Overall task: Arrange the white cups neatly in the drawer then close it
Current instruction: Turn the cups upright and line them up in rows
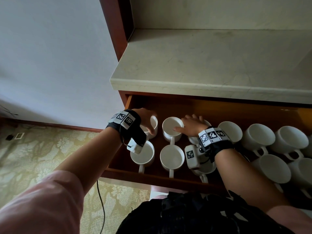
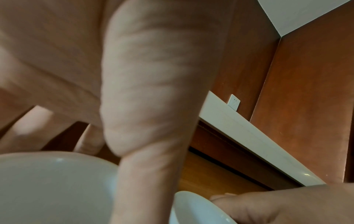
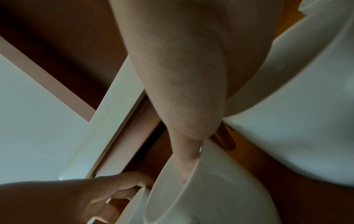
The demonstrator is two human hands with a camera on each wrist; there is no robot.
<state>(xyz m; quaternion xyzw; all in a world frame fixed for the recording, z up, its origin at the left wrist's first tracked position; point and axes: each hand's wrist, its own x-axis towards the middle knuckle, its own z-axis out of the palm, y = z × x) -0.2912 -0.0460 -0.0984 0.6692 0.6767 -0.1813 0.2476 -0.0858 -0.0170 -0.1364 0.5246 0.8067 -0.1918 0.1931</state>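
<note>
Drawer (image 1: 168,179) open; arranging step in hand, closing not yet begun.

Left end: left hand (image 1: 146,121) grips back-left cup (image 1: 152,126), fingers over far wall, thumb at near rim.

Next along: right hand (image 1: 192,126) pinches second back cup (image 1: 172,128), thumb inside rim, fingers behind.

Both cups upright, mouths up; second cup's handle points to front edge, first's hidden.

Front cups (image 1: 172,157) handles forward.

Right end: loose cups (image 1: 273,168), handles askew.

Next, likely: seat pair square, then straighten right-end cups.
</note>
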